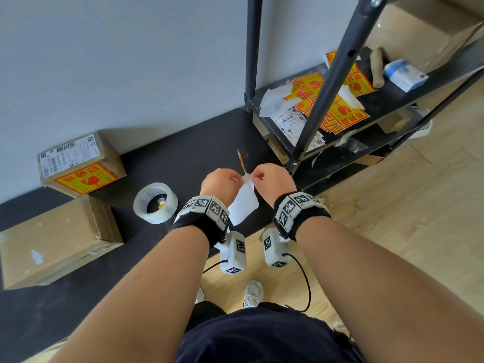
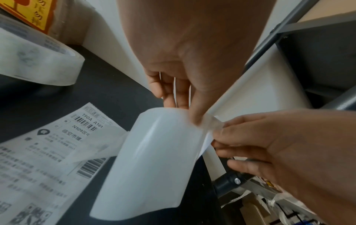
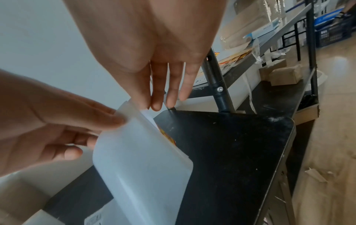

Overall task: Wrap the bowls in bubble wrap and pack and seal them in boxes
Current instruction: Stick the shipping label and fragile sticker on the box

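Note:
Both hands meet over the black table (image 1: 183, 158) at the top corner of a sticker sheet. Its white backing (image 1: 245, 205) hangs down between my wrists, and a yellow-and-red sticker edge (image 1: 241, 161) pokes up above the fingers. My left hand (image 1: 225, 179) pinches the corner with its thumb (image 2: 196, 115) on the backing (image 2: 154, 159). My right hand (image 1: 264, 176) pinches the same corner from the other side. The right wrist view shows the backing (image 3: 144, 159) with the sticker edge (image 3: 167, 135) behind it. A sealed box (image 1: 81, 166) with a fragile sticker stands at the left. No bowl or bubble wrap shows.
A clear tape roll (image 1: 155, 203) lies left of my hands, beside a second cardboard box (image 1: 57, 242). A shipping label (image 2: 48, 152) lies flat on the table. At the right, a black metal shelf (image 1: 392, 95) holds more yellow stickers (image 1: 348, 113), labels and a blue-white box (image 1: 406, 74).

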Tool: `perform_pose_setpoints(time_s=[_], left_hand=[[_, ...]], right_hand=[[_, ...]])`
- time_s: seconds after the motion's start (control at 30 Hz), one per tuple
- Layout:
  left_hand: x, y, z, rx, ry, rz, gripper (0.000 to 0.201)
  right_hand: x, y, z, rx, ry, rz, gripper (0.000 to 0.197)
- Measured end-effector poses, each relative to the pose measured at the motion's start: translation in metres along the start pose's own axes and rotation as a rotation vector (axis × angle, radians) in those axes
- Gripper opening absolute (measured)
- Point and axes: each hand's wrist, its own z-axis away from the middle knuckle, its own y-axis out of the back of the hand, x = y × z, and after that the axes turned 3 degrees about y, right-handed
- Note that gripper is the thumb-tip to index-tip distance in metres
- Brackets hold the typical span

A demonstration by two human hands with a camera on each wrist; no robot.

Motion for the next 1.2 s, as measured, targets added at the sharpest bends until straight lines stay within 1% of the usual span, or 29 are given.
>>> perform_pose_setpoints(time_s=[0.17,0.3,0.37,0.53,0.77,1.0,1.07,1.2], left_hand=[[-0.013,0.005,-0.003,0.107,0.08,0.219,0.017],[-0.023,0.017,-0.006,0.168,0.157,0.366,0.007],[-0.028,0.023,-0.007,0.202,0.193,0.427,0.005],[-0.036,0.037,-0.01,0.289,0.229,0.42,0.011],[-0.035,0.054,-0.017,0.437,0.28,0.424,0.015],[-0.035,0.066,-0.029,0.544,0.324,0.492,0.021],[-0.036,0.069,-0.035,0.539,0.324,0.513,0.024],[-0.033,0.069,-0.048,0.461,0.272,0.502,0.025]], right_hand=[[-0.004,0.004,-0.003,0.075,-0.131,-0.11,0.014],[-0.006,0.012,-0.009,0.128,-0.215,-0.234,0.017],[-0.006,0.016,-0.012,0.146,-0.24,-0.266,0.02],[-0.009,0.022,-0.017,0.19,-0.284,-0.275,0.025],[-0.01,0.028,-0.023,0.262,-0.398,-0.283,0.029],[-0.008,0.028,-0.032,0.256,-0.443,-0.243,0.031],[-0.008,0.027,-0.035,0.239,-0.458,-0.211,0.031],[-0.012,0.021,-0.04,0.208,-0.426,-0.189,0.027]])
